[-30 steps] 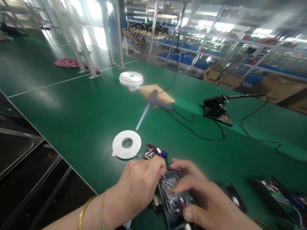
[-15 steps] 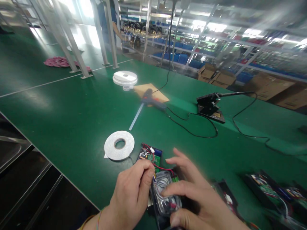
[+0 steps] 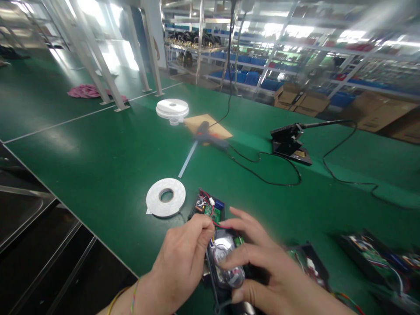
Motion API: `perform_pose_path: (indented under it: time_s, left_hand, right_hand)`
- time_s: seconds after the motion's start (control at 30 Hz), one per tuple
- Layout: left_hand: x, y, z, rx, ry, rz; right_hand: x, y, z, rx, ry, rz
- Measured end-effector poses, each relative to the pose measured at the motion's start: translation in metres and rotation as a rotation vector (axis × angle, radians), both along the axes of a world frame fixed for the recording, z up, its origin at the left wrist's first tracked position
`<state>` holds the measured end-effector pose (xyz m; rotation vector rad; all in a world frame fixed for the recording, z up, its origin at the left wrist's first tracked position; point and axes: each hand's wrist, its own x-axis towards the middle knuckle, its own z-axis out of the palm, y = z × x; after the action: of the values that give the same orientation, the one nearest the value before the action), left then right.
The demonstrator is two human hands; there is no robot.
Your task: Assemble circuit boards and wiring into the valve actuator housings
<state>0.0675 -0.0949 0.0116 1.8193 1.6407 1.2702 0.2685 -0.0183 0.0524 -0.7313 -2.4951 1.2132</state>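
A narrow black housing (image 3: 215, 286) holds a green circuit board (image 3: 213, 213), red and white wires and a blue part. In its near half sits a shiny, clear-covered rounded part (image 3: 224, 245). My left hand (image 3: 183, 256) is closed at the housing's left side, thumb and forefinger pinched over thin coloured wires (image 3: 212, 239); the fingertips hide what exactly they grip. My right hand (image 3: 262, 258) curls over the rounded part from the right. Its index finger presses on the top and the thumb lies at the near edge, while the other fingers reach towards a red wire.
A white tape roll (image 3: 166, 197) lies left of the housing. Beyond are a glue gun (image 3: 210, 136) on a cardboard piece (image 3: 216, 124), white reels (image 3: 172, 108) and a black soldering-iron stand (image 3: 290, 144) with cables. More black housings (image 3: 367, 258) lie at the right.
The clear-covered part looks turned or shifted, with a bright round face now showing. My right fingers have closed in slightly towards the red wire. My left hand keeps its pinch.
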Motion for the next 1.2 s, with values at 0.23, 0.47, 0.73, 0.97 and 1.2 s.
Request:
perform_pose_path:
  time_s: [0.23, 0.47, 0.73, 0.97, 1.2]
  left_hand:
    - [0.002, 0.0, -0.002, 0.121, 0.151, 0.082]
    - [-0.017, 0.001, 0.004, 0.051, 0.064, -0.135]
    - [-0.013, 0.002, 0.002, -0.098, -0.175, -0.148]
    - [0.006, 0.0, -0.013, -0.238, -0.577, -0.076]
    - [0.018, -0.001, -0.018, -0.267, -0.684, 0.015]
  right_hand:
    - [0.003, -0.001, 0.0, 0.172, 0.075, 0.002]
    - [0.009, 0.013, -0.03, 0.343, 0.108, 0.118]
    - [0.008, 0.009, -0.028, 0.375, 0.088, 0.058]
    - [0.006, 0.005, -0.019, 0.434, 0.077, 0.029]
    - [0.005, -0.004, -0.018, 0.122, -0.014, -0.244]
